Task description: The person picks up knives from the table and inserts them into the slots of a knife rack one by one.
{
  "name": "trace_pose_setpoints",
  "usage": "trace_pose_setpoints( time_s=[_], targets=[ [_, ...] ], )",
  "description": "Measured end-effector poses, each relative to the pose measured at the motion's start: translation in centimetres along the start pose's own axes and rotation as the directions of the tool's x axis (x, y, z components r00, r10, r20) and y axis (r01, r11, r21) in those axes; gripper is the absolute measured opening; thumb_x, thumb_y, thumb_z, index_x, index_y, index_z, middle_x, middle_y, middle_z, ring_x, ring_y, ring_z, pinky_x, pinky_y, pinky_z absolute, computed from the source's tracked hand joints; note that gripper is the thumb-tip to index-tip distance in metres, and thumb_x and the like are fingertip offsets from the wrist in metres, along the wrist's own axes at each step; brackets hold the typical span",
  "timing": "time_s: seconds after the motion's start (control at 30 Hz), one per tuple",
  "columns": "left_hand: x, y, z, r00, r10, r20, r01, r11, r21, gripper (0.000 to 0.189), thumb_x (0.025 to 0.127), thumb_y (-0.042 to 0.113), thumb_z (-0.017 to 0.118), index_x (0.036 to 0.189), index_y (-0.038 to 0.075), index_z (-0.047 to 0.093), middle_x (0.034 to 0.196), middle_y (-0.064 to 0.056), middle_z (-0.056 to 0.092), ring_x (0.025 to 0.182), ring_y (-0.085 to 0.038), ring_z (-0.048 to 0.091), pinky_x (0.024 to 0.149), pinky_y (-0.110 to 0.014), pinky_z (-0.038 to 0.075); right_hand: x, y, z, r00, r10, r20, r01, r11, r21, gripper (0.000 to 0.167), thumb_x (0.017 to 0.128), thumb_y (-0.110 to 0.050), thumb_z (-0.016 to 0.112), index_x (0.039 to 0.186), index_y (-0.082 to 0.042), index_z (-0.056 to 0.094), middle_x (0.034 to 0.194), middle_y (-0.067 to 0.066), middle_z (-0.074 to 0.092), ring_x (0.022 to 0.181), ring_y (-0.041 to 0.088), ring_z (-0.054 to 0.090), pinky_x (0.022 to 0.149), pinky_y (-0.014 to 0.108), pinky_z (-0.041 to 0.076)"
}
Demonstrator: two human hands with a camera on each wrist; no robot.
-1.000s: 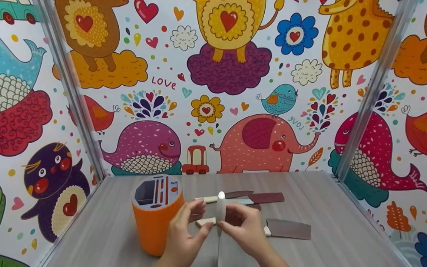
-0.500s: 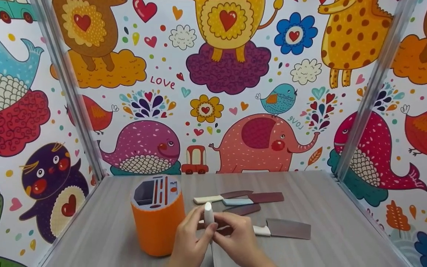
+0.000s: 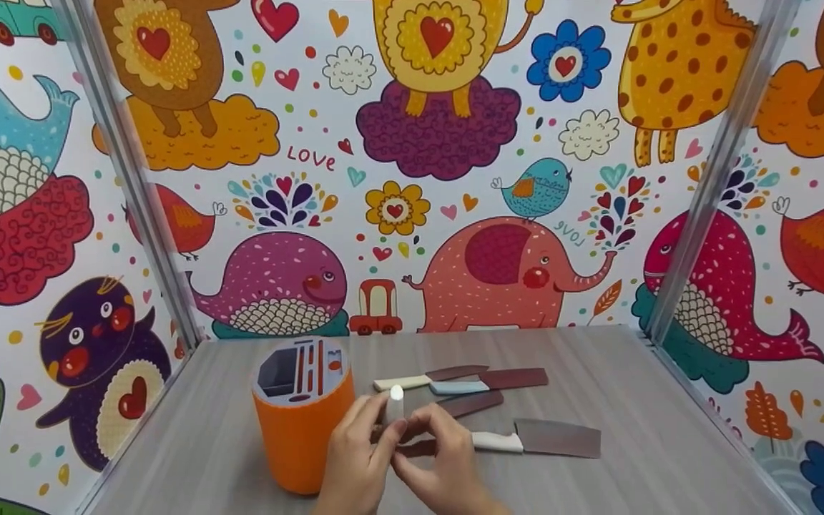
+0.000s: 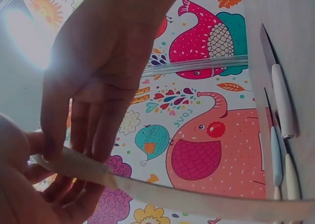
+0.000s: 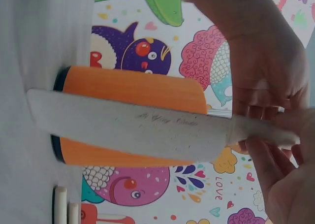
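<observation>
I see one knife in my grip, four knives on the surface and one orange holder toward its left edge.

The left hand and right hand are raised close together, thumbs on the near side. In each, the fingers curve inward, opposed by the thumb in a pinch; the wrists lie farther apart, both hands angling toward each other
</observation>
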State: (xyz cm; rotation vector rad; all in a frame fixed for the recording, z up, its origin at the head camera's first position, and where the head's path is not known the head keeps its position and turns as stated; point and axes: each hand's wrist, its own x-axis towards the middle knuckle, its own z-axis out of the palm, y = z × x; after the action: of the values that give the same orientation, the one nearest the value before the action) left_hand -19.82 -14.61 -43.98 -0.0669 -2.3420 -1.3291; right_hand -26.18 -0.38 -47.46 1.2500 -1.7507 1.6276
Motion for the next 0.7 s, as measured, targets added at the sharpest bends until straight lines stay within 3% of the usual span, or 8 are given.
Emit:
trace_pose_setpoints(
  time_s=[0.13, 0.27, 0.43, 0.57, 0.7],
  targets=[
    [0.2, 0.0, -0.7, 1.0, -0.014, 0.008, 0.014, 0.999, -0.046, 0.041, 0.11, 0.035, 0.059, 0.141, 0.008, 0.061, 0.109, -0.001, 0.06, 0.101, -0.012, 0.064, 0.087, -0.021, 0.06, 0.3, 0.4, -0.3, 1.0, -0.03, 0.003, 0.029, 0.999, 0.039, 0.035, 0.084, 0.013, 0.077, 0.105, -0.008, 0.06, 0.096, 0.009, 0.064, 0.087, 0.011, 0.072, 0.069, 0.028, 0.066],
    [0.3, 0.1, -1.4, 1.0, -0.016, -0.004, 0.015, 0.995, -0.097, 0.04, 0.11, 0.032, 0.059, 0.141, 0.007, 0.061, 0.113, -0.004, 0.064, 0.099, -0.011, 0.066, 0.085, -0.019, 0.06, 1.2, 1.0, -0.5, 0.991, 0.127, -0.046, -0.125, 0.991, 0.057, 0.03, 0.085, 0.012, 0.075, 0.105, -0.006, 0.061, 0.097, 0.008, 0.065, 0.087, 0.009, 0.069, 0.073, 0.03, 0.066],
    [0.1, 0.4, -2.7, 0.998, -0.02, -0.065, 0.014, 0.995, -0.103, 0.041, 0.111, 0.029, 0.059, 0.142, 0.003, 0.06, 0.118, -0.007, 0.067, 0.097, -0.013, 0.065, 0.084, -0.02, 0.06, 2.8, 3.2, 0.5, 0.922, 0.384, -0.055, -0.375, 0.919, 0.125, 0.027, 0.091, 0.005, 0.075, 0.115, 0.0, 0.064, 0.108, 0.012, 0.071, 0.098, 0.02, 0.074, 0.083, 0.026, 0.065],
    [0.0, 0.8, -3.5, 0.992, -0.018, -0.122, 0.008, 0.997, -0.083, 0.04, 0.11, 0.028, 0.059, 0.141, 0.002, 0.061, 0.118, -0.008, 0.068, 0.095, -0.012, 0.065, 0.084, -0.02, 0.06, 2.9, 5.7, 2.5, 0.874, 0.486, -0.015, -0.475, 0.859, 0.191, 0.034, 0.095, -0.004, 0.076, 0.127, 0.0, 0.064, 0.123, 0.017, 0.072, 0.11, 0.031, 0.073, 0.088, 0.024, 0.062],
    [-0.2, 1.2, -4.3, 0.985, -0.01, -0.172, 0.001, 0.999, -0.049, 0.037, 0.11, 0.027, 0.06, 0.136, 0.002, 0.064, 0.114, -0.007, 0.068, 0.092, -0.01, 0.065, 0.084, -0.019, 0.06, 1.4, 8.7, 4.9, 0.843, 0.534, 0.06, -0.532, 0.813, 0.237, 0.046, 0.094, -0.006, 0.075, 0.138, 0.001, 0.06, 0.134, 0.02, 0.069, 0.12, 0.038, 0.07, 0.096, 0.033, 0.062]
  ],
)
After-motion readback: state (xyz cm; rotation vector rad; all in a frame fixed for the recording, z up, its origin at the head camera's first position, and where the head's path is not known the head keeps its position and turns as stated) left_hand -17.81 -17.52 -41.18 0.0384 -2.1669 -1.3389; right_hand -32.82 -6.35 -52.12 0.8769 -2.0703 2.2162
